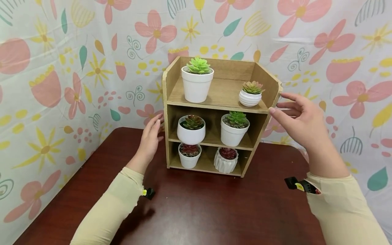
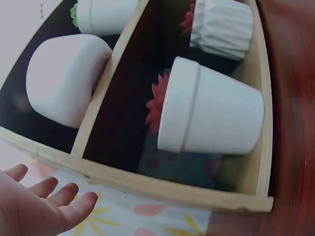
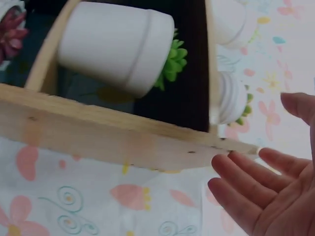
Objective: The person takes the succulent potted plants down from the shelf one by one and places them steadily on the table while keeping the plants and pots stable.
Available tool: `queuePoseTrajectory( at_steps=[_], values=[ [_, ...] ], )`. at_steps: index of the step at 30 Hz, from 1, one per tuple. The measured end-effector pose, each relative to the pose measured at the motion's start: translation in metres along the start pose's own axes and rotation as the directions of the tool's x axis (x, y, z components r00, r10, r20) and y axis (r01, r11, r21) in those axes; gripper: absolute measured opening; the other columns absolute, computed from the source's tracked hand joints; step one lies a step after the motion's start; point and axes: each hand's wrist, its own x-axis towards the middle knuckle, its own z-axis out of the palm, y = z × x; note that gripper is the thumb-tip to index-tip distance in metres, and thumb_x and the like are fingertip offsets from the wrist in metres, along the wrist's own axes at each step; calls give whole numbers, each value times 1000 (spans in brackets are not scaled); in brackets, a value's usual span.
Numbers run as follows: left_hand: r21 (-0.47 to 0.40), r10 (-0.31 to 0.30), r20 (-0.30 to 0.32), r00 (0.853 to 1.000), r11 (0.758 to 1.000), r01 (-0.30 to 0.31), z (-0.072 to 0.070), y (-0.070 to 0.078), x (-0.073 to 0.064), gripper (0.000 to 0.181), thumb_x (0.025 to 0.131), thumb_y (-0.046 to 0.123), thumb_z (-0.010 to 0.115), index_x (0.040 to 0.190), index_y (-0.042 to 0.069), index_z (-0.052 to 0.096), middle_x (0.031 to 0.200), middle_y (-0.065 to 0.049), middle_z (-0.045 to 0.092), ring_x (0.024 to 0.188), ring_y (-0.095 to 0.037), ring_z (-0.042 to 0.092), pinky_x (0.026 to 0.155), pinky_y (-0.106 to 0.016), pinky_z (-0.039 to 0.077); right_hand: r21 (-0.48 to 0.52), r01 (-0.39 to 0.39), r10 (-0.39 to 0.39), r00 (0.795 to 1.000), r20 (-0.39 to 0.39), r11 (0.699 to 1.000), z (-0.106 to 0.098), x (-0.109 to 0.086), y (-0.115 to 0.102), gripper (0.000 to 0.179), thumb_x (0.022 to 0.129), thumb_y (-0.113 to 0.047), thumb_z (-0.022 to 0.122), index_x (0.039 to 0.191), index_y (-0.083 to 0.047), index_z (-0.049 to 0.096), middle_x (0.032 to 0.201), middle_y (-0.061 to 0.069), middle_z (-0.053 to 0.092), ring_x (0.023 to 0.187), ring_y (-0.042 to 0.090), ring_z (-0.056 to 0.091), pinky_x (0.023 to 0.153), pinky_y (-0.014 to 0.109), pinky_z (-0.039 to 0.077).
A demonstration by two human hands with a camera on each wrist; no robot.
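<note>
Head: hands (image 1: 149, 139) (image 1: 298, 120) flank shelf (image 1: 214, 107); labels (image 1: 299, 186) illegible.

Reaches forward with left arm (image 1: 120, 190) and right arm (image 1: 340, 204), set well apart and clad in long, pale beige sleeves (image 1: 98, 214). Wears a small black device (image 1: 149, 193) at each wrist. Slants the left arm inward from the lower left, with the left hand (image 1: 149, 139) pointing forward, fingers (image 2: 83, 207) relaxed, slightly bent and a little separated. Slants the right arm inward from the lower right, holding the right hand (image 1: 301, 119) somewhat higher in the head view. Points that thumb (image 1: 280, 115) and the fingers beside it inward, thumb parted from the rest, fingertips gently curved.
</note>
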Motion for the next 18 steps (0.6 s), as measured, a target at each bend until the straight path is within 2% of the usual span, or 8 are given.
queuePoseTrajectory(
  at_steps=[7,12,18],
  values=[
    [-60,33,-11,999,998,-33,8,2,-6,53,113,39,32,160,15,36,160,-11,42,145,-34,45,115,-63,37,-75,-46,42,997,-66,996,-8,6,-22,58,90,-42,77,143,-23,62,87,-40,63,76,-18,65,62,9,47],
    [-60,36,-5,999,998,-36,11,1,-9,53,112,40,33,159,15,37,159,-11,43,145,-34,45,115,-61,39,-122,-49,41,997,-69,991,-4,12,-33,60,90,-46,77,141,-18,64,86,-40,61,74,-20,62,60,10,46],
    [-63,53,-7,999,997,-54,14,3,-12,53,112,40,34,158,14,39,157,-13,44,143,-32,46,114,-59,41,-153,-84,82,996,-22,985,7,21,-42,67,89,-55,73,142,-15,63,103,-22,73,83,-18,58,69,10,45]
  ],
)
